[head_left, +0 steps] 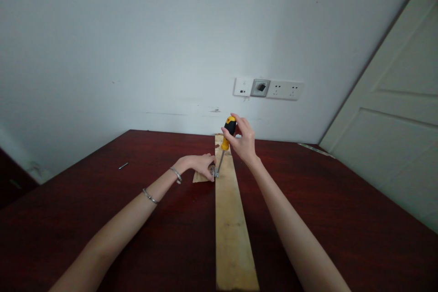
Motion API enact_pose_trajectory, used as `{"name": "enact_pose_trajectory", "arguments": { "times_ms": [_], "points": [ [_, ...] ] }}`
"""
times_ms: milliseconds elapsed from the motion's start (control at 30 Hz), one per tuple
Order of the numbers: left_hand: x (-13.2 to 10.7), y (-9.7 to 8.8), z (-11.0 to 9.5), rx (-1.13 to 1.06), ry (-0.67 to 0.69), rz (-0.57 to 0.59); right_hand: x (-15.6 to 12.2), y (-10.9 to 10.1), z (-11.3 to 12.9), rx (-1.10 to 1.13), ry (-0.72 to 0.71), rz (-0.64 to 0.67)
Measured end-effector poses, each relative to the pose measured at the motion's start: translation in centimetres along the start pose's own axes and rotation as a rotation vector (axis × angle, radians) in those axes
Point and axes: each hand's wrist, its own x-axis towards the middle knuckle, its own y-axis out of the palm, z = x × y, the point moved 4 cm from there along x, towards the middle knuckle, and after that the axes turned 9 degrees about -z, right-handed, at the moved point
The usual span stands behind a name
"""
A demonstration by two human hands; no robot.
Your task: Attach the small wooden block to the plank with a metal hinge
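My right hand (pixel 242 140) is closed around the yellow and black handle of a screwdriver (pixel 225 140), thumb on its near side. The shaft slants down to the left, its tip at a small metal bracket (pixel 216 172) on the left edge of a long wooden plank (pixel 234 237). With curled fingers, my left hand (pixel 202 165) grips the bracket from the left side. Under that hand lies a small flat piece of wood (pixel 200 178), partly covered by it. The fingers hide most of the bracket, so its exact shape is unclear.
The dark red tabletop (pixel 164 237) reaches back to a white wall with sockets (pixel 284 90). A thin metal rod or screw (pixel 123 165) lies at left. Near the back right edge is a narrow pale strip (pixel 316 150), with a white door (pixel 393 114) beyond.
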Motion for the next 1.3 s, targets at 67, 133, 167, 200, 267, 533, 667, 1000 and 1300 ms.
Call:
{"name": "enact_pose_trajectory", "arguments": {
  "times_ms": [67, 133, 167, 200, 267, 533, 667, 1000, 1300],
  "points": [
    [0.0, 0.0, -0.2, -0.003, 0.005, 0.009, -0.2, 0.2, 0.0, 0.009, -0.009, 0.011],
    [0.0, -0.1, -0.3, -0.013, 0.013, 0.009, -0.4, 0.4, 0.1, 0.029, -0.014, 0.014],
    [0.0, -0.1, -0.3, -0.019, 0.017, 0.009, -0.4, 0.4, 0.1, 0.039, -0.014, 0.013],
    [0.1, -0.1, -0.3, -0.023, 0.020, 0.009, -0.5, 0.5, 0.1, 0.047, -0.014, 0.013],
    [0.1, -0.1, -0.3, -0.026, 0.030, 0.011, -0.5, 0.6, 0.2, 0.054, -0.009, 0.017],
    [0.2, 0.1, 0.0, -0.064, 0.062, -0.010, -0.6, 0.9, 0.5, 0.086, -0.016, 0.029],
    [0.3, 0.2, 0.2, -0.085, 0.071, -0.014, -0.7, 1.0, 0.5, 0.067, -0.015, 0.044],
    [0.2, 0.2, 0.1, -0.135, 0.082, -0.015, -0.8, 1.1, 0.8, 0.064, -0.019, 0.068],
    [0.2, 0.2, 0.0, -0.180, 0.107, -0.017, -0.8, 1.2, 0.9, 0.059, -0.021, 0.076]
  ]
}}
